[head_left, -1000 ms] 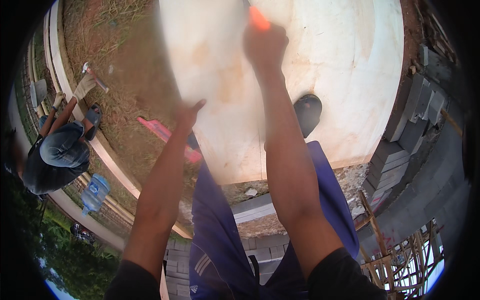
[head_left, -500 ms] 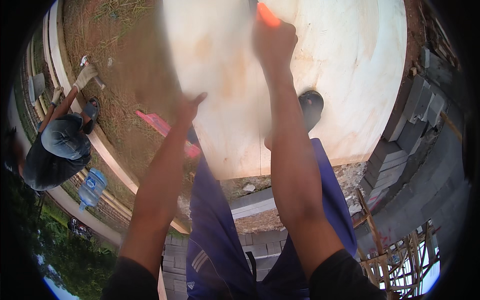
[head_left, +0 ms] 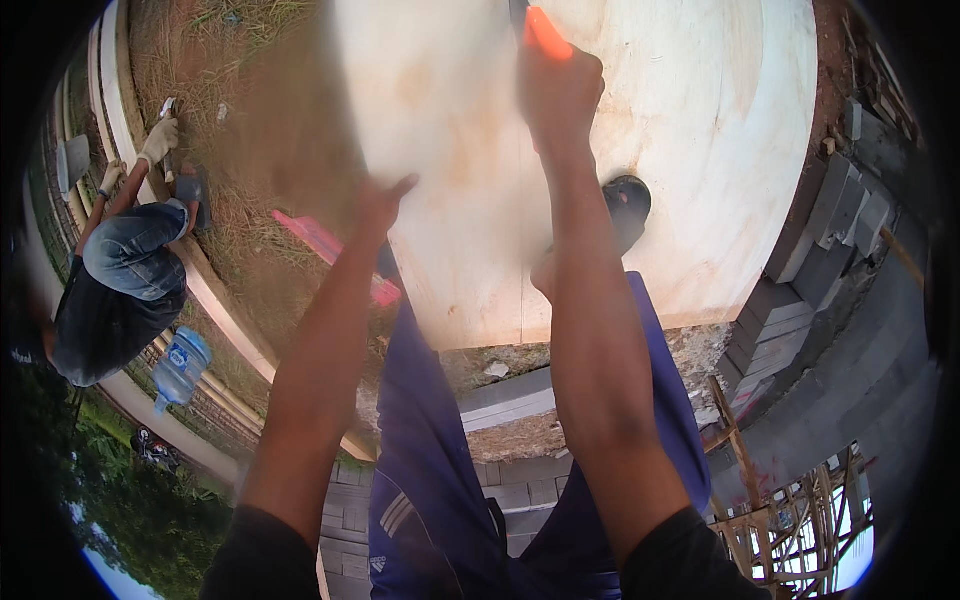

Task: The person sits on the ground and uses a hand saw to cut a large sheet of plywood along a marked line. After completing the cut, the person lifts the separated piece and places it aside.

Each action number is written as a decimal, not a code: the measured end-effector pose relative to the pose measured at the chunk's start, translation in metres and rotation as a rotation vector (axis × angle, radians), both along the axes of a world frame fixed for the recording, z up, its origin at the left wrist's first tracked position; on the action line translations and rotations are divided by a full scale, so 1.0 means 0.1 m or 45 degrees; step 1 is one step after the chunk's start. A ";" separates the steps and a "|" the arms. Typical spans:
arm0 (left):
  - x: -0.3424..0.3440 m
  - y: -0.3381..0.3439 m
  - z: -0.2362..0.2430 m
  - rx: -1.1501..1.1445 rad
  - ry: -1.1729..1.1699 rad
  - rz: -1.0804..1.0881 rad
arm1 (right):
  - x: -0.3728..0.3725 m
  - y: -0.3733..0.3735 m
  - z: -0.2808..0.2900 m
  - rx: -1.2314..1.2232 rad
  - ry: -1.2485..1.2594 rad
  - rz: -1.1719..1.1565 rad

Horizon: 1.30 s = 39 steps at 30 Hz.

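Right hand [head_left: 562, 92] clenched around orange-handled tool [head_left: 547, 34], dark end reaching past fingers, out of my view. Left hand [head_left: 380, 206] at edge of pale board [head_left: 455, 250] below that tool, thumb on top, presumably for steadying; other fingers blurred, grip I cannot tell. Nearer than right fist, dark shoe [head_left: 628, 208] on board, probably weighting it. Far left of fingers, blue jug [head_left: 182, 368] near crouching co-worker [head_left: 120, 315]; contents I cannot make out.

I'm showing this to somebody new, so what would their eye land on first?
Probably the bright orange handle in the right hand, near the top centre, over the large pale board. Next, perhaps, the crouching person in gloves at the far left, with a blue plastic jug close by.
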State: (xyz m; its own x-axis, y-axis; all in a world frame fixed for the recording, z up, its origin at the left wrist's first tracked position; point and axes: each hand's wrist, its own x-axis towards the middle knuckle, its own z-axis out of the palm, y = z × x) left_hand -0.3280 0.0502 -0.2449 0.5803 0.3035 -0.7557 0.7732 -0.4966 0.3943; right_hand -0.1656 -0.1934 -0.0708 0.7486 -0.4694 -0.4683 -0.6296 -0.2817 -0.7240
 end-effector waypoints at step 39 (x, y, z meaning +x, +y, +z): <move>0.08 -0.08 0.21 -0.058 -0.017 -0.003 | -0.13 0.04 0.01 -0.057 0.016 0.034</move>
